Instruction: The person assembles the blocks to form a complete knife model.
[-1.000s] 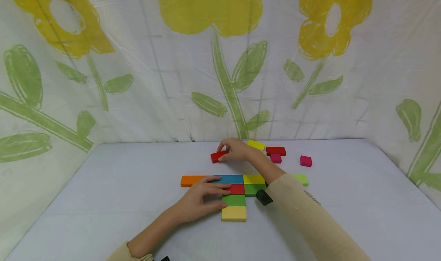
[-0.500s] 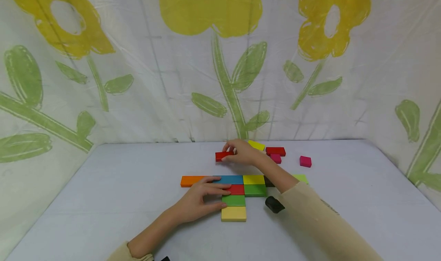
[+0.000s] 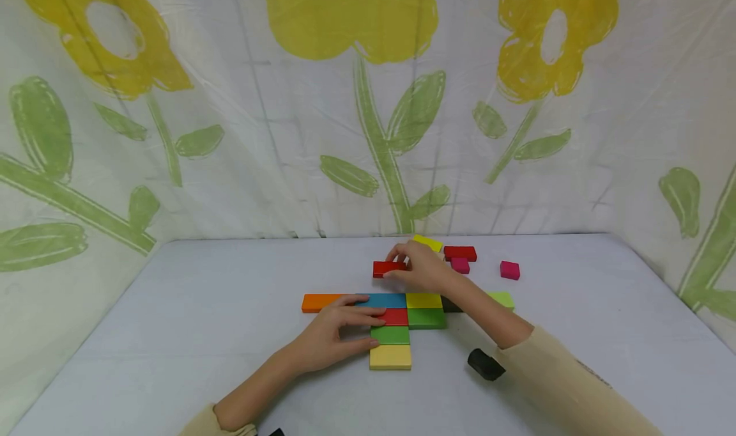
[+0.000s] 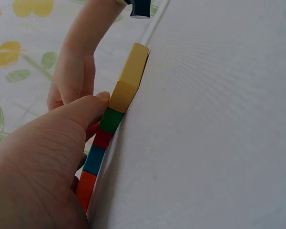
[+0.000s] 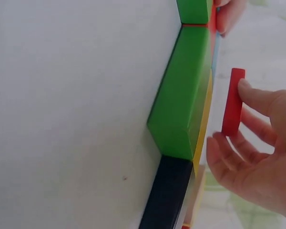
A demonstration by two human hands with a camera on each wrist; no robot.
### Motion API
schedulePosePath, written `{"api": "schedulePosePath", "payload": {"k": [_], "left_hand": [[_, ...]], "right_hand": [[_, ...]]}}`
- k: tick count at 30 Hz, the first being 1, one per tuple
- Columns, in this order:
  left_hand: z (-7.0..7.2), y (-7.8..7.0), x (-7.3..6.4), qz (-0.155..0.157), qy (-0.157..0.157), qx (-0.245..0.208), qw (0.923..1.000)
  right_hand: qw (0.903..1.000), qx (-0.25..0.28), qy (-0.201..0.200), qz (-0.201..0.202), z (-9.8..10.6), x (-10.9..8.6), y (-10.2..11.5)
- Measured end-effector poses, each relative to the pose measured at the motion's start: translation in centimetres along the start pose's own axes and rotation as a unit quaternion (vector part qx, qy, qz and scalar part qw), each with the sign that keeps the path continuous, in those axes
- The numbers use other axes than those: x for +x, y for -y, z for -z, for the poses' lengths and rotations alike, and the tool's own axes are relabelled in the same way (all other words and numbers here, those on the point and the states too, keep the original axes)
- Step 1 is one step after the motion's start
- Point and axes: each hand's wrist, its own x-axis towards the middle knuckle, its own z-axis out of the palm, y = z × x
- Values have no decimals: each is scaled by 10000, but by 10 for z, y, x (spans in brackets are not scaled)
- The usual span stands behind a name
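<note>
In the head view, my right hand (image 3: 424, 267) pinches a red block (image 3: 387, 270) between thumb and fingers. It is just behind a flat arrangement of coloured blocks. My left hand (image 3: 326, 337) lies along that arrangement, relaxed fingertips on the blue block (image 3: 385, 301), a flat red block (image 3: 395, 316) and a green block (image 3: 392, 335). A cream block (image 3: 390, 357) forms the near end. The row behind runs from an orange block (image 3: 319, 303) through blue, yellow (image 3: 423, 301) and black (image 3: 451, 304) to light green (image 3: 501, 300). Another green block (image 3: 427, 318) sits before the yellow one.
Behind my right hand lie a loose yellow block (image 3: 427, 242), another red block (image 3: 460, 253) and a pink block (image 3: 460, 265). A second pink cube (image 3: 510, 270) lies further right. A flowered curtain (image 3: 368, 135) borders the white table (image 3: 201, 308) at the back.
My right hand has drawn the red block to the right and nearer to the arrangement, and the block has turned squarer to the row. My left hand has stayed in place.
</note>
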Motion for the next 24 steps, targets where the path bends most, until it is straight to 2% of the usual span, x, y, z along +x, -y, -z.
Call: {"api": "schedulePosePath", "payload": {"k": [7,15,24], "left_hand": [[0,0,0,-29,9,31,10000],[0,-1,0,9,10,56,10000],[0,-1,1,-22,-30,38,10000]], "right_hand": [[9993,357,-135,-44,2,-24,-1],[9979,445,-444,127,3,-48,-2],[9965,628,-503,240,9,-80,2]]}}
